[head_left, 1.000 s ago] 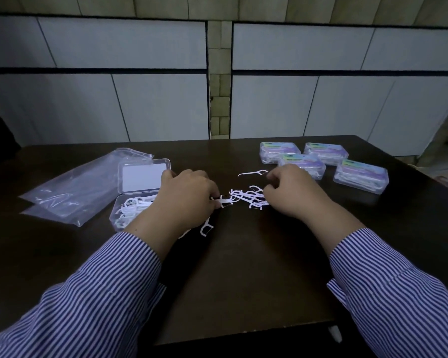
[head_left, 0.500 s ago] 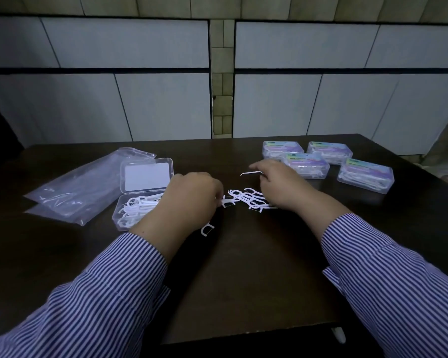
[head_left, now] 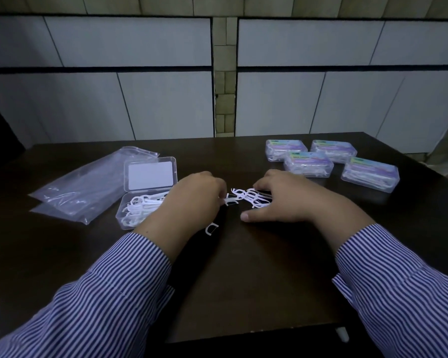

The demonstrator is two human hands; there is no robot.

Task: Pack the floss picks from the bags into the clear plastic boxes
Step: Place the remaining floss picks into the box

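Dim table (head_left: 243, 280) — left hand's (head_left: 192, 200) fingertips hidden

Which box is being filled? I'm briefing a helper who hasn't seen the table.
On the table's left side, beside the plastic bags, lies the open box. Unlike the four closed boxes at the far right, its lid stands open and loose picks show inside.

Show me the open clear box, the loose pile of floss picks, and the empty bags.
open clear box (head_left: 150, 175): head view, on the white panel of its raised lid.
loose floss picks (head_left: 254, 198): head view, middle of the pile between the hands.
empty bags (head_left: 88, 188): head view, on the flat clear plastic.
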